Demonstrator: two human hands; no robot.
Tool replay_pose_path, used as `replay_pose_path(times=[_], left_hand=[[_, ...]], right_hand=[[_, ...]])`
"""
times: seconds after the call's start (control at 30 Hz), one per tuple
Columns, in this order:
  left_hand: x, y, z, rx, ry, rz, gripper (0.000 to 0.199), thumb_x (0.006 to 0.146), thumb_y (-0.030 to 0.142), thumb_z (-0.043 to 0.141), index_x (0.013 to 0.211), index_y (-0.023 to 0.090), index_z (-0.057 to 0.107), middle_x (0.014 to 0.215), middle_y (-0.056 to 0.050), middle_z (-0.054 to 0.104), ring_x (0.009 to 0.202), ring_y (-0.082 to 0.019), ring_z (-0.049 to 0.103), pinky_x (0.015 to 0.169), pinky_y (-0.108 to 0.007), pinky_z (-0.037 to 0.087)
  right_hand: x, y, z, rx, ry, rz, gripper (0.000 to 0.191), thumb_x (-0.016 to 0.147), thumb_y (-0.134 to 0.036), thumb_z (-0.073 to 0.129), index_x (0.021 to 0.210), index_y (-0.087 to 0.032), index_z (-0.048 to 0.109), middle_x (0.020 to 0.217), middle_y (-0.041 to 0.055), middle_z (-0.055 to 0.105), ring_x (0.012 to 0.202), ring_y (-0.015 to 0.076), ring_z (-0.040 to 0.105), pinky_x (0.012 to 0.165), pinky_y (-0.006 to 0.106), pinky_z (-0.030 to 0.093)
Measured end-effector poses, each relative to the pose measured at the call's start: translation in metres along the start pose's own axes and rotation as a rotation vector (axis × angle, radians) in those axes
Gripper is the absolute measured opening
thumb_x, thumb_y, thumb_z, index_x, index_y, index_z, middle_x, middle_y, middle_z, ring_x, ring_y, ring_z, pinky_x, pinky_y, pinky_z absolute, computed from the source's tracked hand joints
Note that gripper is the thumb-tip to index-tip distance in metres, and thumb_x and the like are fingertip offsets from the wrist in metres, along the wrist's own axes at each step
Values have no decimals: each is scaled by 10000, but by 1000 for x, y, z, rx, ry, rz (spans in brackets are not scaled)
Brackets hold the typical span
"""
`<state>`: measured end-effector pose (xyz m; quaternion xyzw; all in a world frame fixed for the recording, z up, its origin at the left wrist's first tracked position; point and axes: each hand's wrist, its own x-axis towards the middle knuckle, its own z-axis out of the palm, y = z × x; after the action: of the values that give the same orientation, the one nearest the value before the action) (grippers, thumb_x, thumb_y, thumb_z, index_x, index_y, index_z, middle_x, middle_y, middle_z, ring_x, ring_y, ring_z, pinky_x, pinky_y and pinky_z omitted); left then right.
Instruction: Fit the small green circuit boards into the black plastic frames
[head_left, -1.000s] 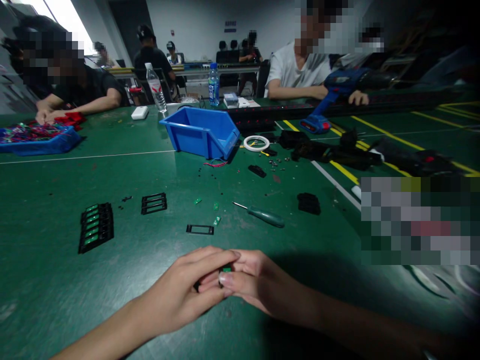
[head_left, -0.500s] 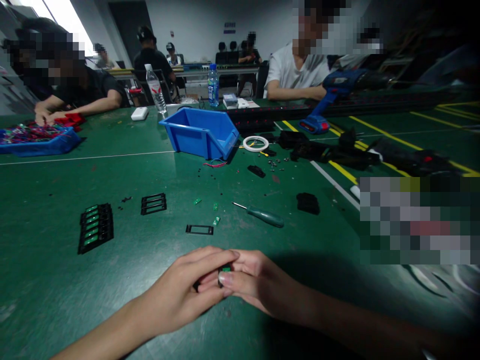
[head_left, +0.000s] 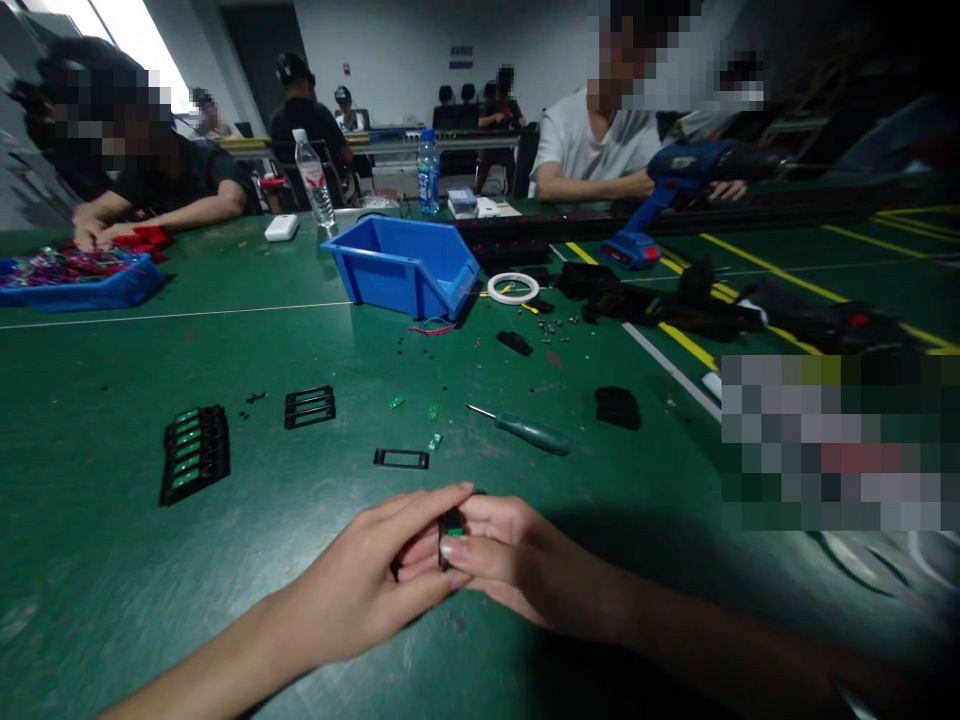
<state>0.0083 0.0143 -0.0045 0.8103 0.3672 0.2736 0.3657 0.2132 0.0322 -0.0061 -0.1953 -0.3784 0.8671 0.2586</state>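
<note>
left hand [head_left: 358, 572] and right hand [head_left: 536, 565]: fingers closed around black piece [head_left: 442, 545] | piece: between them, partly hidden | long axis: roughly fore-and-aft | nearer hand: neither, both touching

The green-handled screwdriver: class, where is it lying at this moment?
In the head view, the screwdriver lies on the green table, beyond the right hand, between the small green pieces and the black stack.

Small black part [head_left: 442, 549], mostly hidden, dark edge near upright; green piece [head_left: 455, 528] at its one o'clock. Location: six o'clock of view, between left hand [head_left: 371, 565] and right hand [head_left: 525, 560].
</note>
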Motion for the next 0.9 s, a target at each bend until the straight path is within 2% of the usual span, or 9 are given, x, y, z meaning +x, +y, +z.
replay_pose_path(times=[0.17,0.27,0.4,0.47,0.6,0.7,0.77,0.9], left_hand=[[1,1,0,4,30,-20,610,936,297,672,1499,263,442,1272,-88,691,1094,-222,691,934,-340,561],[4,3,0,-15,69,-28,581,930,303,676,1473,228,483,1106,-74,731,940,-194,705,856,-317,567],[9,6,3,-64,110,-90,541,925,337,680,1433,217,537,904,-27,709,755,-152,642,721,-278,538],[12,10,5,-159,111,-144,538,928,335,673,1434,221,532,936,-28,710,793,-157,647,732,-284,540],[28,15,6,-454,154,-210,578,930,280,653,1470,194,468,1155,-88,692,995,-195,684,849,-324,569],[46,16,5,-530,234,-201,560,905,258,685,1427,175,502,1180,-94,667,1055,-206,677,889,-318,569],[56,13,5,-574,319,-224,559,882,269,717,1394,166,517,1181,-95,649,1015,-193,681,865,-298,572],[61,6,9,-696,347,-217,535,851,295,760,1323,165,543,1146,-83,646,1014,-193,671,876,-294,564]], right_hand=[[3,0,1,61,24,7,250,873,-277,727,1042,-93,712,1017,132,724,968,210,704,994,402,479],[4,0,-1,52,17,10,263,894,-286,706,1055,-79,715,1010,147,729,970,216,712,1004,412,477],[6,-3,-4,-18,15,-8,289,905,-324,702,1071,-87,708,1038,152,736,988,220,718,1019,420,472],[7,-7,-7,-58,15,-27,306,899,-347,711,1073,-95,702,1055,153,740,989,223,722,1018,428,478],[10,-25,-10,-204,82,-53,327,916,-330,695,1172,-127,672,1132,145,741,988,207,728,966,394,515],[17,-44,-9,-282,151,-106,298,925,-301,680,1161,-121,680,1169,153,736,991,204,729,951,378,530],[23,-53,-11,-301,188,-137,300,916,-293,692,1163,-124,685,1187,153,733,988,204,734,952,374,535],[32,-51,-22,-297,171,-145,325,903,-299,711,1171,-117,686,1159,153,745,960,200,745,902,339,563]])
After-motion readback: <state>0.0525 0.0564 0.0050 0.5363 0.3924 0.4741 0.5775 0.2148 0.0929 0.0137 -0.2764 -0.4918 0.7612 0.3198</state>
